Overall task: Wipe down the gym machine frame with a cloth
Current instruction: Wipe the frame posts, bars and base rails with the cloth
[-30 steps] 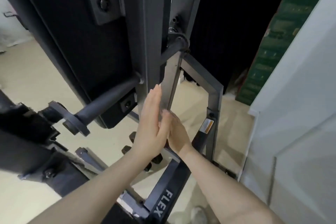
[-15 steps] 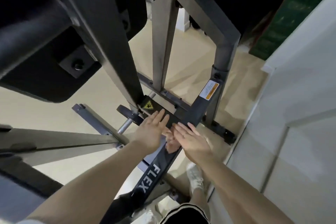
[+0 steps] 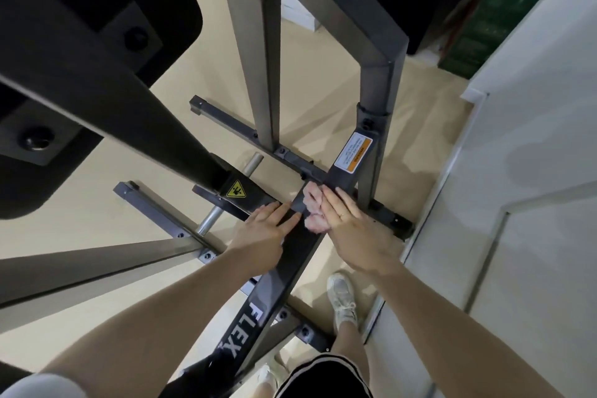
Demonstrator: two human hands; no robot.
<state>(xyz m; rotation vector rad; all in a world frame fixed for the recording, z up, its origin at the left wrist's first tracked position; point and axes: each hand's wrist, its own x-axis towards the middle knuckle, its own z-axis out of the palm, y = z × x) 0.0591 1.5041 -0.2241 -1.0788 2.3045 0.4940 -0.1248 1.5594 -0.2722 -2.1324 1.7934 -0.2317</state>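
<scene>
The gym machine frame is dark grey metal, and its slanted black beam marked FLEX (image 3: 258,310) runs from bottom centre up to a floor joint. My left hand (image 3: 265,233) lies flat on the beam's left edge with straight fingers. My right hand (image 3: 352,229) presses a bunched pink cloth (image 3: 315,216) against the beam's right side, just below the joint. Its fingers are straight and its thumb is hidden. Only the cloth's left part shows beside the fingers.
A grey upright (image 3: 378,74) with an orange warning label (image 3: 353,152) rises behind my hands. A black pad (image 3: 80,10) hangs at the upper left. A white wall panel (image 3: 517,171) stands close on the right. My shoe (image 3: 342,297) is on the beige floor.
Both hands slid down from the upright bar to the low FLEX beam near the floor. The view tilted downward, and the pink cloth now shows beside my right fingers.
</scene>
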